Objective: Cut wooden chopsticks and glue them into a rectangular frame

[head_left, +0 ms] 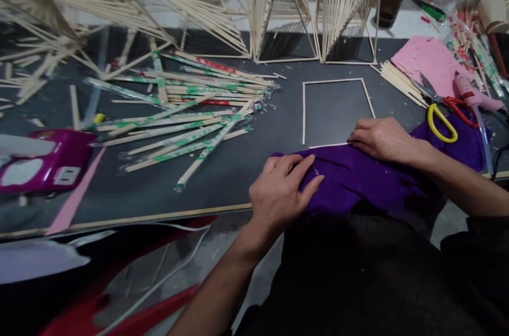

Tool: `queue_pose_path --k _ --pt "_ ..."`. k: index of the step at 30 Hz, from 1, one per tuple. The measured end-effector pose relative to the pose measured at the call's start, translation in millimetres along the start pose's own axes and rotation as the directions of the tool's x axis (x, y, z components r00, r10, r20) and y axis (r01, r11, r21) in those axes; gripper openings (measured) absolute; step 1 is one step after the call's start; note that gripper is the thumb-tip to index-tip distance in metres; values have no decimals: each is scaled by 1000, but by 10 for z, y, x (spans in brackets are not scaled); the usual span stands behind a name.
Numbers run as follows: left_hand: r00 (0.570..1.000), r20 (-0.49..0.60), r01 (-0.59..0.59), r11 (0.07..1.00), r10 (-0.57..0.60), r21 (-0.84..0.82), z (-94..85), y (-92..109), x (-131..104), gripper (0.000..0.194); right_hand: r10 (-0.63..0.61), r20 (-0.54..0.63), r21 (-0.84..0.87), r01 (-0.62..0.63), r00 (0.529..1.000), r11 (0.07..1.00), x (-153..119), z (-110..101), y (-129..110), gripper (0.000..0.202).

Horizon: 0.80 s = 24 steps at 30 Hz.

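Observation:
Thin wooden sticks form a four-sided frame lying flat on the dark tabletop, with a gap at its near left corner. A crumpled purple cloth hangs over the table's front edge, just on the near side of the frame. My left hand rests on the cloth's left end, thumb and fingers apart. At the frame's near right corner, my right hand has its fingers pressed together by the end of the near stick. Whatever lies under those fingertips is hidden.
Wrapped chopsticks are spread to the left, near a magenta device. Woven stick structures stand behind. Loose sticks, scissors, a pink glue gun and a pink sheet lie right.

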<state>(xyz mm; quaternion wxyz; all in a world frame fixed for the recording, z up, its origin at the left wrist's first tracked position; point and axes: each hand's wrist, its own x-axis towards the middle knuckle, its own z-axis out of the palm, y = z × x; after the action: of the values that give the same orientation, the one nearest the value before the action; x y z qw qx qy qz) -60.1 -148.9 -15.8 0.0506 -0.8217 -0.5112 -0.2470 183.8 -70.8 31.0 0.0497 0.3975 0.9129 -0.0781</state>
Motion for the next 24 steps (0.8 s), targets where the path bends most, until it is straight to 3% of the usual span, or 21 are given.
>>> queue_pose_path --k 6,13,19,24 --pt "996 -85 29 998 -34 -60 78 -37 -44 22 3 -67 52 0 998 999 17 72 75 28" --pt "971 -20 223 929 -239 -296 -104 -78 -30 19 -78 -242 210 131 967 969 -110 28 19 31" --pt "992 53 126 966 -117 -227 -44 98 -13 15 -208 -317 105 252 925 962 -191 83 -197 30" --pt "994 92 84 969 -65 -230 -13 89 -10 16 -264 -344 55 300 901 952 -255 212 -227 31"
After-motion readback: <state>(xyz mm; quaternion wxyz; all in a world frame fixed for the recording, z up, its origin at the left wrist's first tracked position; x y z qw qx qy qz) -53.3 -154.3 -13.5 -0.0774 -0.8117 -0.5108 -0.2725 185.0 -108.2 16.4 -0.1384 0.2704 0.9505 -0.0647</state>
